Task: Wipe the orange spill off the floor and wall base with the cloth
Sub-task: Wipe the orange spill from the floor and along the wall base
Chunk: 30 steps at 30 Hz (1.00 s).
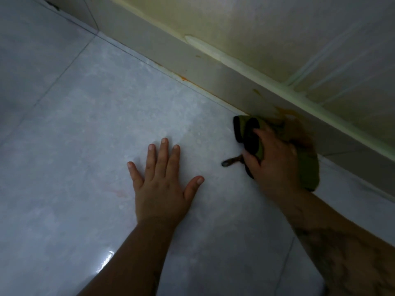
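1. The left hand (162,182) lies flat on the glossy pale grey tiled floor (64,124), palm down. All 5 fingers are straight and spread, and it holds nothing.
2. The right hand (275,159) is to the right of the left hand and closer to the wall. Its fingers curl round a bunched olive-green fabric cloth with black edging (308,169). This hand is slightly blurred.
3. Under the right hand, the cloth is pressed into the corner where the floor meets the long off-white wall base (213,71), and it touches both.
4. A smeared orange spill patch (286,113) sits on the wall base just beyond the right hand, meeting the cloth's upper edge.
5. A thin orange streak (183,78) runs along the joint of floor and wall base, well beyond the left hand's fingertips and to the left of the right hand.
6. A short dark strap (230,162) sticks out of the cloth below the right thumb and lies on the floor between the 2 hands.
7. A faint pinkish smear (119,194) marks the floor just left of the left hand's heel.
8. The cream, yellow-tinged wall (277,28) rises above the wall base, beyond the right hand.
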Tool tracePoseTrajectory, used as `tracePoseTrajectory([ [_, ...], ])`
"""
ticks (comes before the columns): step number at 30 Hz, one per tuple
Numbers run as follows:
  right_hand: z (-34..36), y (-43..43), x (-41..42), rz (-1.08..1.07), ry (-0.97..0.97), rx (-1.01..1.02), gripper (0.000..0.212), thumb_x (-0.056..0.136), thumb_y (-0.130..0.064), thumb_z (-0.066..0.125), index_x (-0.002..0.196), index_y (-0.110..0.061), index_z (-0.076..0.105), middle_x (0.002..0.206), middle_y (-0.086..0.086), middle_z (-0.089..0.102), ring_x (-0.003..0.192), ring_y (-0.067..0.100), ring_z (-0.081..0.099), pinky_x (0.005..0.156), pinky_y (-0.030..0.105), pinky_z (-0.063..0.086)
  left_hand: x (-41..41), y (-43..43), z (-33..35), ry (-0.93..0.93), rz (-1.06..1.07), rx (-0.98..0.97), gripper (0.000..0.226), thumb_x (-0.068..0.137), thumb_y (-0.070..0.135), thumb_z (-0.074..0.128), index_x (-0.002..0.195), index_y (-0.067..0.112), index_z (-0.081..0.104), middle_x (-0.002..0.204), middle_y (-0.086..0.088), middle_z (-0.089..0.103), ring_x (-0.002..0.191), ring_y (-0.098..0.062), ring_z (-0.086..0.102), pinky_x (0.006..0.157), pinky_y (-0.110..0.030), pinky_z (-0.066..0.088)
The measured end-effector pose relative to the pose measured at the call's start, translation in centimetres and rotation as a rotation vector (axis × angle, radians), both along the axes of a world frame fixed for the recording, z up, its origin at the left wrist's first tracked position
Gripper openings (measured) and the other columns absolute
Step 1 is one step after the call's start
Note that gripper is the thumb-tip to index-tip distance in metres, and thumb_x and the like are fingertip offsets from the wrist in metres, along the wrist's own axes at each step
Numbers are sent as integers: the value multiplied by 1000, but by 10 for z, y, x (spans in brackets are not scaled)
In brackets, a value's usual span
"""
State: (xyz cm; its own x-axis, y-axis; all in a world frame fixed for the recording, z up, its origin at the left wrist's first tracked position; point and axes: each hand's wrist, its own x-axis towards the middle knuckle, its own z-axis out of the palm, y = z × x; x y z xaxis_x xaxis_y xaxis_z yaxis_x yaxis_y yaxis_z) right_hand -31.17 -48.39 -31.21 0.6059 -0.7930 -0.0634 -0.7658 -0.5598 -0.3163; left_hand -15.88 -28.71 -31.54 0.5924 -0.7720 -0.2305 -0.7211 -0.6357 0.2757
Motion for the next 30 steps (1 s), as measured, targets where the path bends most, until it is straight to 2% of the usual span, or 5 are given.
tracePoseTrajectory([
  [7,2,4,102,240,76,7,66,87,-55,49,145,-26,35,159,1,20,127,29,46,101,45,29,-2,0,-1,-33,23,-14,83,91,73,20,155,20,20,164,-3,9,152,-23,1,116,-57,-8],
  [14,9,31,-8,90,41,-45,45,81,-33,48,119,-12,60,121,13,62,104,35,58,89,47,47,-1,-1,2,-34,13,-4,84,91,72,19,154,18,25,164,-5,14,151,-25,6,116,-59,-4],
  [21,53,41,-43,-1076,-904,401,33,95,-23,52,127,-28,52,110,-7,64,99,12,63,85,32,52,0,-1,2,-24,11,3,83,91,72,18,154,19,23,164,-5,13,152,-26,5,116,-60,-3],
  [24,66,15,-13,-1174,-1270,625,47,99,-39,48,142,-29,36,110,-17,55,95,4,58,76,21,48,0,-1,3,-20,12,-7,82,91,71,19,154,19,23,164,-5,12,152,-26,3,116,-60,-5],
  [30,43,49,-5,-842,-760,289,67,88,-17,62,147,-17,29,144,3,38,128,15,43,108,29,38,0,0,4,-20,19,-1,82,91,70,20,154,18,26,163,-7,16,151,-27,8,116,-64,-1],
])
